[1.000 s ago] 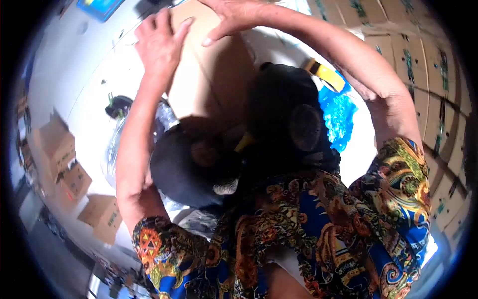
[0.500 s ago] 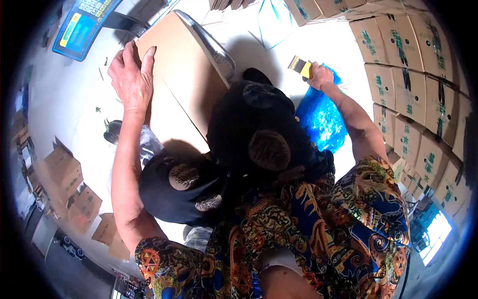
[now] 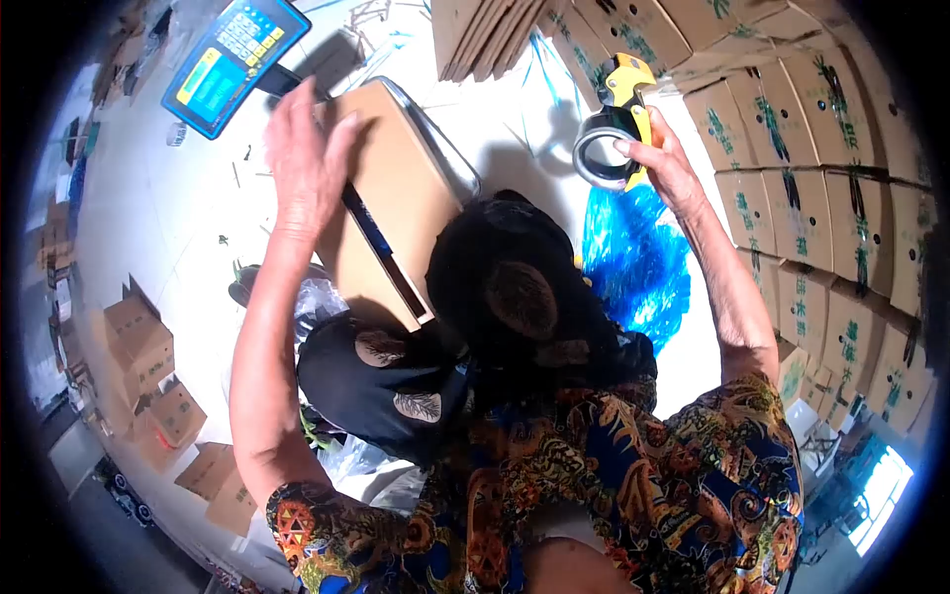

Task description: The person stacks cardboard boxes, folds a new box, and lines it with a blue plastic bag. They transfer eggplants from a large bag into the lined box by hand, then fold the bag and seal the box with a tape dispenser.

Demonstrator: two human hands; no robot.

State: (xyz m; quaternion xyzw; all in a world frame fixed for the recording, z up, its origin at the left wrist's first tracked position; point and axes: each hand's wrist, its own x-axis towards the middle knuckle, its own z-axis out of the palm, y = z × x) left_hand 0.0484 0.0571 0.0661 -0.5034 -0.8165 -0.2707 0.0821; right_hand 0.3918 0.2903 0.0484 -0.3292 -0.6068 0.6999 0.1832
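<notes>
My right hand (image 3: 663,163) grips a yellow and black tape dispenser (image 3: 631,94), raised at the right with its tape roll facing me. Over the far left edge of a cardboard box (image 3: 396,148) is my left hand (image 3: 305,148), thumb and fingers apart and slightly blurred. The box lies in front of my knees on a scale with a metal rim (image 3: 435,124). A dark gap runs between its two top flaps. Blue plastic sheeting (image 3: 633,262) lies on the floor below the dispenser.
A scale display (image 3: 236,64) stands beyond my left hand. Stacked printed cartons (image 3: 792,129) form a wall on the right. Flattened cardboard sheets (image 3: 485,40) stand at the back. Open cartons (image 3: 139,342) sit at the far left, and clear plastic (image 3: 317,302) lies beside my left knee.
My right hand has lifted the tape dispenser from low by the blue plastic and turned it. The gap between the box flaps has widened. My left hand's fingers have straightened, and the view has shifted.
</notes>
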